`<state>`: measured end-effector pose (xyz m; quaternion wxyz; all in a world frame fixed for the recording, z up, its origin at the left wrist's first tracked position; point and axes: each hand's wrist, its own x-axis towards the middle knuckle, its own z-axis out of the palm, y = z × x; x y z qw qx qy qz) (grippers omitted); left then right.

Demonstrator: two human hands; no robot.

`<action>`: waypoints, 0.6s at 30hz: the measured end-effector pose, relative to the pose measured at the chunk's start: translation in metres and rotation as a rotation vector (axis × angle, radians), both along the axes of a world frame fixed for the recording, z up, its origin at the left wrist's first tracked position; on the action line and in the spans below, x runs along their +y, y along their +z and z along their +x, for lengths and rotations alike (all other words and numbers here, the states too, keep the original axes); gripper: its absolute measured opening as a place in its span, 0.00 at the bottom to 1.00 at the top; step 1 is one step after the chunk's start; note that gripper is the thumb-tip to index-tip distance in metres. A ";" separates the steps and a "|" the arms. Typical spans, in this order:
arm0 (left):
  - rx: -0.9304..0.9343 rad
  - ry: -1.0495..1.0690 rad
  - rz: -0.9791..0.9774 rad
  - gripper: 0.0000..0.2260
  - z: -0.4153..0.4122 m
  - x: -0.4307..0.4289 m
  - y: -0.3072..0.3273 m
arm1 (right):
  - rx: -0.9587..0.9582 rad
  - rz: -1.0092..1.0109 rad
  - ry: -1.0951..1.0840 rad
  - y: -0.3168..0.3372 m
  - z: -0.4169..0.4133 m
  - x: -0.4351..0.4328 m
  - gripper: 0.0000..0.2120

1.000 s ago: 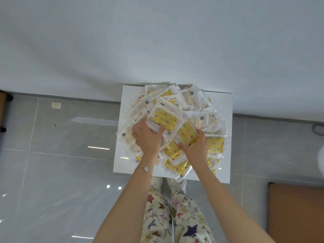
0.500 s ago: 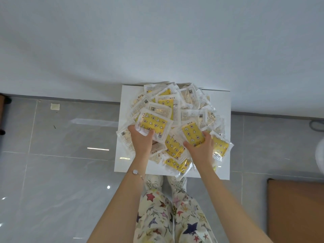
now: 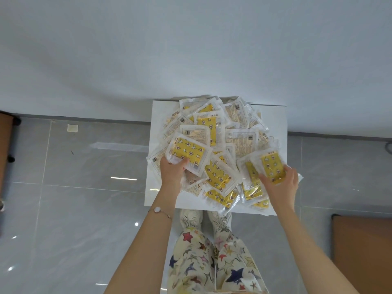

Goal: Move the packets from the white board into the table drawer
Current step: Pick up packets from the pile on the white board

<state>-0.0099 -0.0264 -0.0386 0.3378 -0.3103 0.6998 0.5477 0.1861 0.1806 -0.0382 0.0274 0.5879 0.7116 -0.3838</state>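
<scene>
Dozens of packets remain heaped on the white board, so the transfer is judged to be at an early stage. Largest in view is the grey tiled floor, which meets a pale wall at the top of the frame. The white board lies on the floor against that wall, directly ahead of the person's shoes. A brown surface edge shows at lower right, and another at the far left; whether either belongs to the table cannot be told. No drawer is visible.

The pile of packets covers most of the board, overlapping loosely, with several overhanging the near and right edges. Each packet is a clear sleeve around a yellow printed panel, some lying reverse side up.

The left hand is clenched on the near edge of one yellow packet, holding it tilted above the left side of the pile. The right hand grips the near end of a second yellow packet at the right side of the heap, with further packets directly beneath it; whether those are also gripped cannot be told.

Remaining work: carry these two packets to the drawer, then repeat for the rest of the pile. Nothing in view shows any packet already stowed.
</scene>
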 end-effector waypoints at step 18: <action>0.139 -0.111 -0.089 0.29 0.000 0.023 0.008 | -0.089 -0.109 -0.061 0.008 0.011 0.019 0.39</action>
